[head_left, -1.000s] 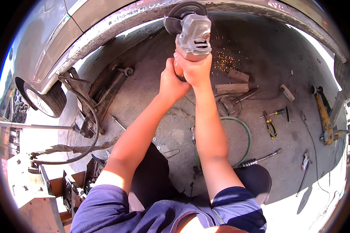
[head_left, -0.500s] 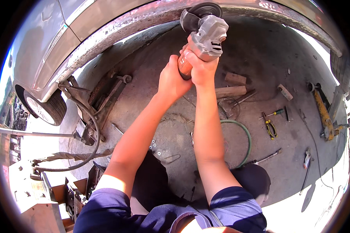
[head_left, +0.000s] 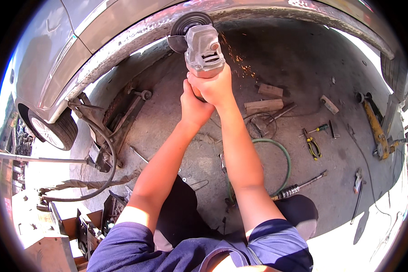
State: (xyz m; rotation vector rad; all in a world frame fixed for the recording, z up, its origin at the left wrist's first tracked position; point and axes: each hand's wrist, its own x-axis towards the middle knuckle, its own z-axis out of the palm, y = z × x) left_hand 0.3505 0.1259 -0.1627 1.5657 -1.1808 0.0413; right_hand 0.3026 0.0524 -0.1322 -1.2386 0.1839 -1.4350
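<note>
Both my arms stretch forward to an angle grinder (head_left: 204,51) with a grey metal gear head and an orange body. My left hand (head_left: 194,106) wraps the body from the left and below. My right hand (head_left: 215,88) grips it just behind the head, and the two hands touch. The dark grinding disc (head_left: 192,20), partly behind its guard, is against the lower edge of a car's scraped sill (head_left: 154,31). Orange sparks (head_left: 240,59) fall to the right of it. Most of the grinder's body is hidden by my fingers.
Wood blocks (head_left: 264,106), pliers (head_left: 313,146), a screwdriver (head_left: 319,128) and a green hose (head_left: 288,165) lie on the concrete floor. A yellow jack (head_left: 377,129) stands at right. At left are a car wheel (head_left: 52,130) and a metal lifting frame (head_left: 93,113) with a black hose.
Both hands have moved the angle grinder left along the sill. Sparks now fly from the disc, where none showed before. My forearms have shifted slightly left with it.
</note>
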